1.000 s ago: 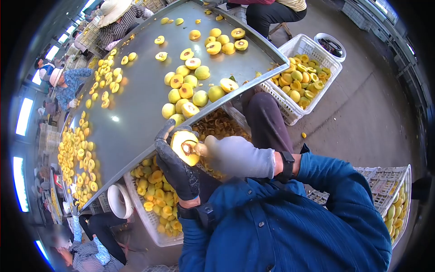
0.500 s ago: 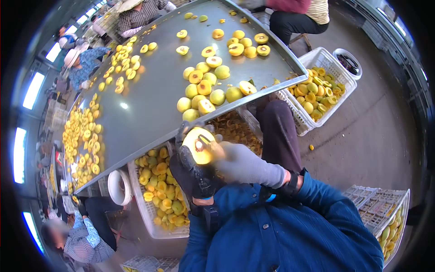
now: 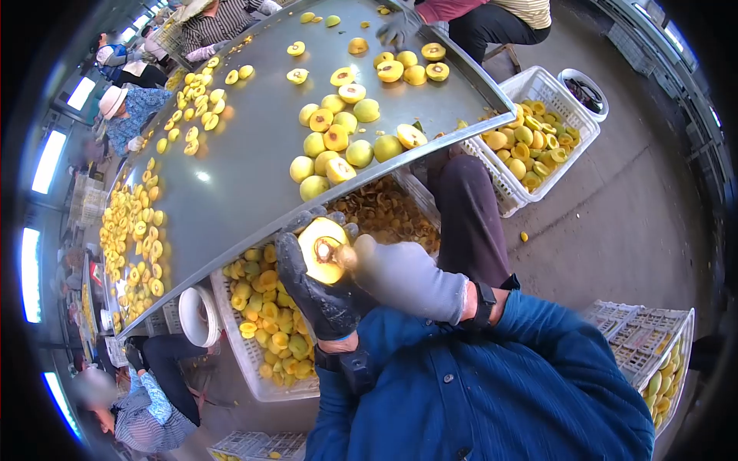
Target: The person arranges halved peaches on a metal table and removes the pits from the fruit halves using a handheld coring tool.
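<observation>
My left hand (image 3: 314, 280), in a dark glove, holds a halved yellow fruit (image 3: 317, 261) with its cut face and brown centre turned up. My right hand (image 3: 407, 278), in a grey glove, is closed around a tool with a light brown handle (image 3: 346, 256); its tip is at the fruit's centre. Both hands are just off the near edge of the metal table (image 3: 246, 165). Whole and halved fruits (image 3: 337, 138) lie on the table beyond them. A crate of yellow fruit halves (image 3: 219, 288) stands below my left hand.
Brown scraps (image 3: 384, 209) lie in a container under the table edge. To the right are another fruit crate (image 3: 588, 142) and a white bucket (image 3: 565, 73). A white bucket (image 3: 187, 315) stands at lower left. Co-workers sit around the table; one gloved hand (image 3: 400, 29) reaches over its far corner.
The view has shifted. The tool stays at the fruit's centre while both hands have moved slightly. A co-worker's gloved hand now reaches over the fruits at the far corner.
</observation>
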Motion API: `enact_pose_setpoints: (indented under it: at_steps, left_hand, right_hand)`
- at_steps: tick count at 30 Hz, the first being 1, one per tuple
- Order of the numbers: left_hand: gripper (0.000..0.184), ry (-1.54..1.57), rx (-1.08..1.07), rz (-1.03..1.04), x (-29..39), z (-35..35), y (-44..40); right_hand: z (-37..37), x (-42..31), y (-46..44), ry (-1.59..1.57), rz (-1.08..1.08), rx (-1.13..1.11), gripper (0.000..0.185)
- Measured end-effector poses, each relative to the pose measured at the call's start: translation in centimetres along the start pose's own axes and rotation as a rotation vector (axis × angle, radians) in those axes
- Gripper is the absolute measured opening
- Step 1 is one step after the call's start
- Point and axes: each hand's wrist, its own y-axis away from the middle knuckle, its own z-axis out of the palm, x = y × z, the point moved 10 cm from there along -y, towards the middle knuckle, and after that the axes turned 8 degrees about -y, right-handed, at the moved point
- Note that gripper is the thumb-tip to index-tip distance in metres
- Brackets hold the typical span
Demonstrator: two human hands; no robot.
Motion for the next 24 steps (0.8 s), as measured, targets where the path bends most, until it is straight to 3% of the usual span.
enact_pose_setpoints:
  at_steps: [1,4,5,8,9,11,13,17,21,23,24]
  left_hand:
    - [0.042,0.09,-0.006,-0.029,-0.1,0.2,-0.1]
    - [0.035,-0.354,-0.021,0.279,2.7,0.7,0.0]
    - [0.027,0.022,0.021,0.122,1.6,0.0,-0.3]
    - [0.024,-0.094,0.124,0.105,2.5,-0.2,-0.4]
    - [0.023,-0.127,0.151,0.119,2.5,-0.4,-0.5]
    - [0.024,-0.154,0.191,0.135,2.5,-0.7,-0.5]
    - [0.025,-0.772,0.146,0.54,5.2,0.7,0.2]
    - [0.022,-0.705,0.058,0.47,4.5,0.0,-0.4]
    - [0.026,-0.038,-0.009,0.065,2.0,-0.5,-1.8]
    - [0.027,-0.576,-0.061,0.389,5.0,1.0,-2.3]
    - [0.03,-0.52,-0.098,0.357,4.6,0.8,-2.4]
  right_hand:
    - [0.1,0.2,-0.2,-0.024,0.01,-0.017,0.018]
    - [0.7,0.1,-0.4,0.011,-0.01,-0.06,0.017]
    - [0.9,0.1,-0.4,0.041,-0.023,-0.072,0.016]
    - [0.2,0.3,-0.7,-0.049,0.006,-0.102,0.014]
    - [0.9,1.0,-0.7,-0.078,-0.024,-0.006,0.023]
    - [0.3,0.4,-0.7,-0.183,0.026,-0.089,0.018]
    - [0.4,0.0,-0.9,-0.194,-0.001,-0.1,0.018]
    - [0.6,0.9,-1.4,-0.111,-0.007,-0.113,0.02]
    - [0.5,1.2,-1.6,-0.141,0.012,-0.092,0.02]
    - [0.0,1.3,-1.8,-0.168,0.05,-0.081,0.021]
    - [-0.4,1.6,-1.8,-0.289,0.12,-0.059,0.021]
